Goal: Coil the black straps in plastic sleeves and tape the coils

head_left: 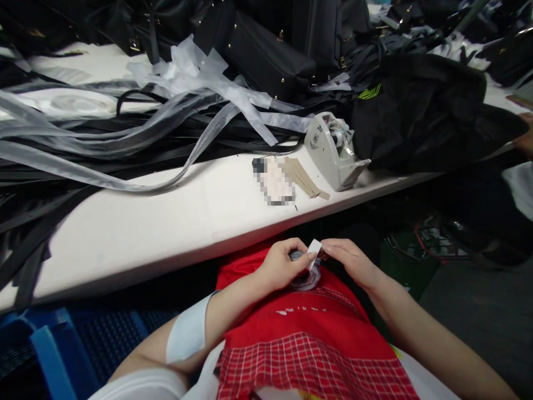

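Over my lap, my left hand [285, 262] pinches a small white rectangular piece [315, 251] between thumb and fingers. My right hand [350, 256] meets the upper right edge of that piece, with its fingers pressed together at the tips. The right thumb is mostly hidden. Below the white piece, a greyish crumpled roll or bundle [308, 279] rests against the red apron [300, 322]; its kind cannot be made out.
A white table edge [166, 222] runs in front of me. On it are a blurred-out phone-like object [275, 180], tan strips [306, 179], a whitish holder [327, 153], translucent ribbons [166, 139] and black bags [266, 50]. A blue crate [66, 355] stands lower left.
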A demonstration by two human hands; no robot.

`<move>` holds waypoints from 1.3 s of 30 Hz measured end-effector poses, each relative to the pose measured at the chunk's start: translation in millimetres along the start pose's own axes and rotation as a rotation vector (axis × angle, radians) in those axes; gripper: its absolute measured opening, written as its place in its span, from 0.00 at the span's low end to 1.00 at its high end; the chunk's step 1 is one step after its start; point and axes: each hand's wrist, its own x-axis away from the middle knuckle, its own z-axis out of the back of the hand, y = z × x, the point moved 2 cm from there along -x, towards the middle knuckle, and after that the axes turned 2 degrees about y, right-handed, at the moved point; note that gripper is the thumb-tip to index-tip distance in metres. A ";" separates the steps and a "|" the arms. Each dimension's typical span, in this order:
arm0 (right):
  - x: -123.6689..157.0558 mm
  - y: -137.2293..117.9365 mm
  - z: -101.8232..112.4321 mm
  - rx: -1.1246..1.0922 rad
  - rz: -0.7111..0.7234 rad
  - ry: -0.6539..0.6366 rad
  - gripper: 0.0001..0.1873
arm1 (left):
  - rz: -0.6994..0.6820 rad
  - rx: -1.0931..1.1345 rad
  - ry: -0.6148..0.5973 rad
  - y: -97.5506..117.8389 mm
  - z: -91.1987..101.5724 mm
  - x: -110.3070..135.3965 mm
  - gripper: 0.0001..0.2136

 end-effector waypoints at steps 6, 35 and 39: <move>-6.4 1.9 -6.0 -0.001 -0.144 -0.031 0.14 | -0.044 -0.111 -0.003 0.2 7.5 5.7 0.12; 0.4 -6.1 -2.4 1.089 0.577 0.100 0.25 | 0.239 0.631 -0.072 4.2 6.4 -38.0 0.22; 0.9 -20.6 9.5 0.911 0.560 0.181 0.24 | 0.225 0.603 -0.099 12.4 6.4 -41.3 0.25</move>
